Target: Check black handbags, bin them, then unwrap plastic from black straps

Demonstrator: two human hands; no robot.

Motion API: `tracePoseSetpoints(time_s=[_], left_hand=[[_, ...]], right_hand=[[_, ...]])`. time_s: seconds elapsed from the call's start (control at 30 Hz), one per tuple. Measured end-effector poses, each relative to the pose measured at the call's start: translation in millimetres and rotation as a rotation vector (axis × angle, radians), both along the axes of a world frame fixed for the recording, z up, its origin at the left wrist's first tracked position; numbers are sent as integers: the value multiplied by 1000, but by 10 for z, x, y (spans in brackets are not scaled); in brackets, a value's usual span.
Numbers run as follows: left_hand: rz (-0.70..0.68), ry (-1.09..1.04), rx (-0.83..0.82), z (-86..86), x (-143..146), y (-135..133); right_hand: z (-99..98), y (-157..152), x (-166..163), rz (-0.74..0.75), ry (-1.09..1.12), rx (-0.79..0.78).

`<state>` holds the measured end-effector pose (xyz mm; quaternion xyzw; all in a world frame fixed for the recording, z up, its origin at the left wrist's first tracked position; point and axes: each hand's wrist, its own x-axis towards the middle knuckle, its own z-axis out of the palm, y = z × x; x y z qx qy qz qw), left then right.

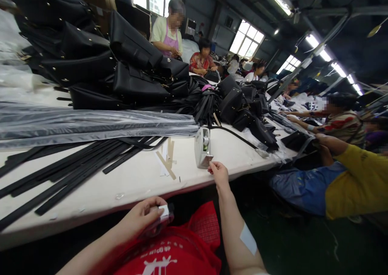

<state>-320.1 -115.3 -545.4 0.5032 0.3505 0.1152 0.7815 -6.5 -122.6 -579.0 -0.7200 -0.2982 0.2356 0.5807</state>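
My left hand [145,216] is closed near my lap, below the table edge, gripping a small folded item with a white paper end and a dark part in clear wrap [162,218]. My right hand [218,173] reaches to the front of a white tape dispenser [202,147] on the white table [121,186]. Its thumb and fingers are pinched together at the dispenser's cutting edge, apparently on the tape end, which is too thin to see.
Long black straps [69,168] lie across the table's left side beside a stack of clear plastic sheets [91,123]. Black handbags [121,65] are piled behind. Cardboard strips [168,160] lie near the dispenser. A person in yellow and blue [339,178] sits at right; others work farther along.
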Motion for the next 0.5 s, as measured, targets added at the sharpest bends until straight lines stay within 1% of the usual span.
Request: tracePoseSetpoints(time_s=[0.07,0.17,0.23,0.3,0.37,0.43,0.5], left_hand=[[12,-26,26,51,17,3],[88,-77,61,65,9,18],[145,-86,92,30,-12,28],[178,-58,158,-21,-29,34],[224,-14,262,-61,-30,32],[273,20,349,-73,-11,22],[306,42,402,-55,17,7]], right_hand=[[-33,45,28,-10,33,-9],[-53,55,33,-26,73,-37],[-39,2,-50,-22,97,-54],[17,-93,-236,11,119,-56],[121,-210,-514,127,153,-19],[259,-320,-839,307,217,32],[385,-399,-1143,474,299,49]])
